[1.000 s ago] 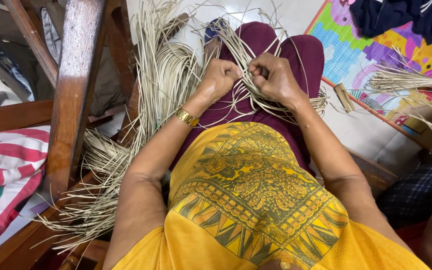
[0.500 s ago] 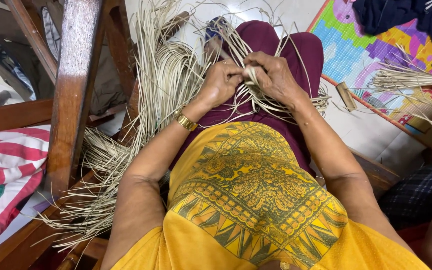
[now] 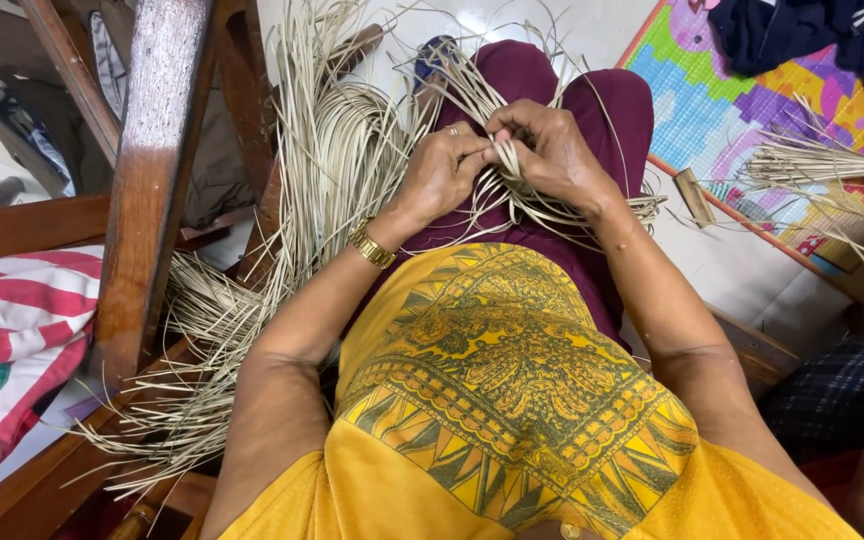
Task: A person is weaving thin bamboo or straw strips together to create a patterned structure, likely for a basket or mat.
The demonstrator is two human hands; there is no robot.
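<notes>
Presently, left hand: fingers pinched on thin reed strips over the lap.
Right hand: closed on the same strips.
Risk: a brittle strip could snap if bent sharply.
Loose bundle: stray ends might tangle.

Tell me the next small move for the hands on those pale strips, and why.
Probably draw the pinched strip snug. The left hand and right hand meet fingertip to fingertip over the lap, both closed on the pale strips, which fan out loose across the maroon trousers. What they have formed under the fingers is hidden.
</notes>
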